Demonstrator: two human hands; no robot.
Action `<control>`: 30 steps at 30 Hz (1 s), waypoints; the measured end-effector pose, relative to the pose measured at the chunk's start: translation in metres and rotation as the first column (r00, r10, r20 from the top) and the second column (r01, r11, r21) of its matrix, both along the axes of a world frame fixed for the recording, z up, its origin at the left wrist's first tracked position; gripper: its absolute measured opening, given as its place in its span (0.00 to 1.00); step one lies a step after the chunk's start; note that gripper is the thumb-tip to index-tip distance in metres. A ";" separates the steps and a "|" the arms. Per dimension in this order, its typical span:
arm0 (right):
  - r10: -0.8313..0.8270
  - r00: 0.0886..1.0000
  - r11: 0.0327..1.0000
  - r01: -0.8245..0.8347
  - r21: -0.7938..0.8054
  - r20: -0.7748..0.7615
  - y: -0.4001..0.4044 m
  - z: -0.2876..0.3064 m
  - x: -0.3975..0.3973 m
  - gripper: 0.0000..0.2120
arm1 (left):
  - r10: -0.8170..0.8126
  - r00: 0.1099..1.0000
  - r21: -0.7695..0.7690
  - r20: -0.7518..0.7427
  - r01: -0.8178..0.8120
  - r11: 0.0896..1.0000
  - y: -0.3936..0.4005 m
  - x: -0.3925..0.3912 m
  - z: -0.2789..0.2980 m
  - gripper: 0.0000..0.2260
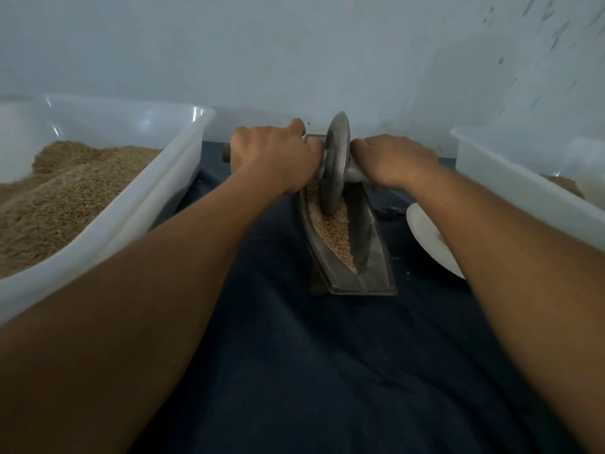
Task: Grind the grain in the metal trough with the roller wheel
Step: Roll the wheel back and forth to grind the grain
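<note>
A narrow metal trough (376,257) stands on a dark blue cloth, its near end toward me. Tan grain (334,231) lies along its channel. A metal roller wheel (334,162) stands upright in the far half of the trough, its rim down in the grain. An axle handle runs through the wheel to both sides. My left hand (275,152) grips the left handle, whose dark end (226,155) sticks out past my fist. My right hand (393,158) grips the right handle close to the wheel. Both arms are stretched forward.
A large translucent plastic tub (157,191) heaped with grain stands at the left. Another translucent tub (510,178) stands at the right, with a white plate (425,237) partly under my right forearm. A pale wall rises just behind the trough. Dark blue cloth (327,371) covers the near surface.
</note>
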State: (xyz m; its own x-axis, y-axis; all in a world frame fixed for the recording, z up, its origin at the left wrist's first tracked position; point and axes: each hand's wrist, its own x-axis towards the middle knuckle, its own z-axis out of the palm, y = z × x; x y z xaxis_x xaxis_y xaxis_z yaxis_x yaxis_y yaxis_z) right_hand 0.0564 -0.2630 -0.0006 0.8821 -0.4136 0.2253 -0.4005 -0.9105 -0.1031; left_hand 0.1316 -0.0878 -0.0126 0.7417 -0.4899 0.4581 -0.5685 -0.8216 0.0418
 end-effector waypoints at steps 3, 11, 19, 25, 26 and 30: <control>-0.009 0.999 1.000 0.009 -0.009 0.041 0.002 -0.004 -0.007 0.26 | 0.007 1.000 0.013 0.017 -0.007 1.000 0.001 -0.006 0.001 0.23; -0.010 0.981 0.995 0.028 -0.093 0.192 0.019 -0.011 -0.027 0.23 | 0.023 1.000 -0.016 0.015 -0.023 1.000 0.018 -0.028 -0.004 0.22; 0.005 0.987 0.997 0.007 -0.073 0.162 0.031 -0.009 -0.058 0.21 | 0.005 0.995 0.026 0.101 -0.008 1.000 0.027 -0.054 -0.004 0.24; 0.025 0.977 0.998 -0.011 -0.069 0.213 0.041 -0.017 -0.080 0.20 | -0.021 0.973 0.026 0.228 0.015 1.000 0.034 -0.069 -0.009 0.25; 0.034 0.973 0.997 -0.018 -0.073 0.227 0.043 -0.018 -0.082 0.20 | -0.024 0.974 0.023 0.224 0.020 1.000 0.035 -0.069 -0.010 0.25; 0.065 0.962 0.995 -0.043 -0.092 0.264 0.046 -0.017 -0.088 0.20 | -0.067 0.979 -0.001 0.195 0.068 0.998 0.040 -0.073 -0.010 0.25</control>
State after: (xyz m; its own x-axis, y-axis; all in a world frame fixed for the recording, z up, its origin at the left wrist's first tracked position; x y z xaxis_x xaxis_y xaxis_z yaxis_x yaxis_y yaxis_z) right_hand -0.0315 -0.2166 -0.0179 0.8059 -0.3364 0.4872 -0.3190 -0.9400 -0.1213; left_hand 0.0588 -0.0481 -0.0228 0.6035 -0.5319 0.5941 -0.6204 -0.7812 -0.0692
